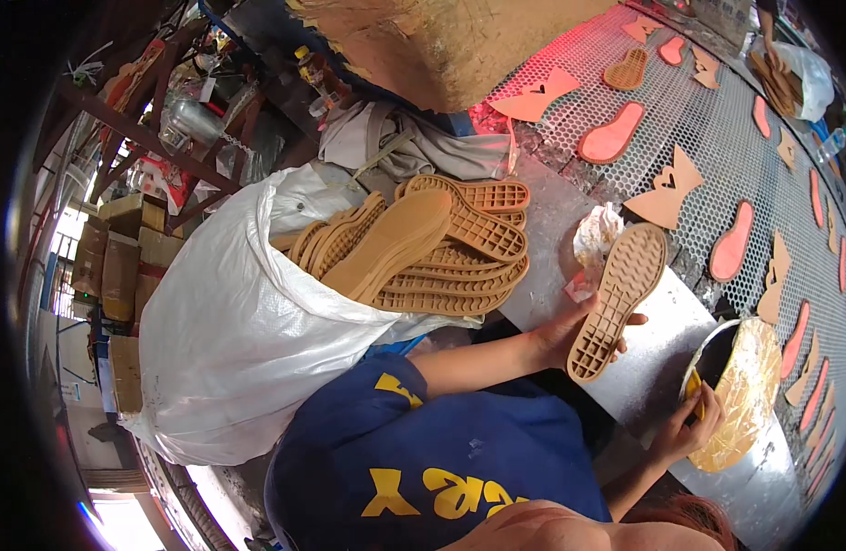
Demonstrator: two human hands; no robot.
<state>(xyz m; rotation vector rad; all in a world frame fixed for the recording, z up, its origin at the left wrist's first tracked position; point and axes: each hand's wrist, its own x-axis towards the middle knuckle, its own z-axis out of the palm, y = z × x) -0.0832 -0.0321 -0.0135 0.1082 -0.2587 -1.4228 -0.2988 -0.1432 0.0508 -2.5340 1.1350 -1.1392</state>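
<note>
My left hand [563,332] grips a tan rubber shoe sole [625,289] by its edge, holding it upright with the gridded side showing. My right hand [700,430] is closed round a yellow handle [693,386] at the mouth of a round container [737,432] with wrinkled, shiny golden wrapping. Whatever is on the handle's far end is hidden inside the container's dark opening. A crumpled white and red wrapper [596,237] lies just beyond the sole. Left of my left hand, several matching soles [455,266] are piled at the mouth of a white sack [230,331].
A perforated metal conveyor [689,119] on the right carries pink insole shapes [611,133] and tan cut-out pieces [666,188]. A metal ledge [657,321] runs along its near side. Grey cloth [414,138] lies behind the sack. At the far right, a person's hand [774,55] reaches toward a bag.
</note>
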